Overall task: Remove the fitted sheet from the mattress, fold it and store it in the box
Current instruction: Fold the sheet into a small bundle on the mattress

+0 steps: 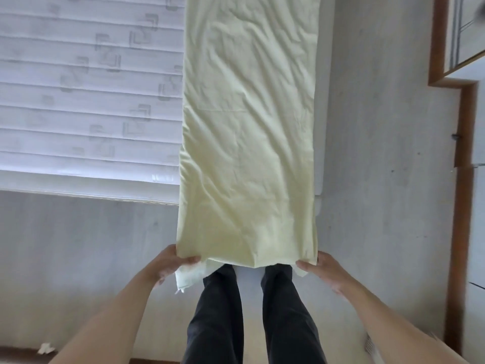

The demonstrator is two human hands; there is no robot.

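The pale yellow fitted sheet (246,127) is folded into a long narrow strip that runs from the top of the view down to my hands. My left hand (170,264) grips its near left corner, thumb on top of the cloth. My right hand (320,269) grips the near right corner in the same way. A loose bit of the sheet hangs below my left hand. Neither the mattress nor the box is clearly in view.
A white patterned blind (86,95) covers the window on the left. A grey wall (380,127) lies behind the sheet. A wooden door frame (464,153) stands at the right. My legs in dark trousers (217,311) are below the sheet.
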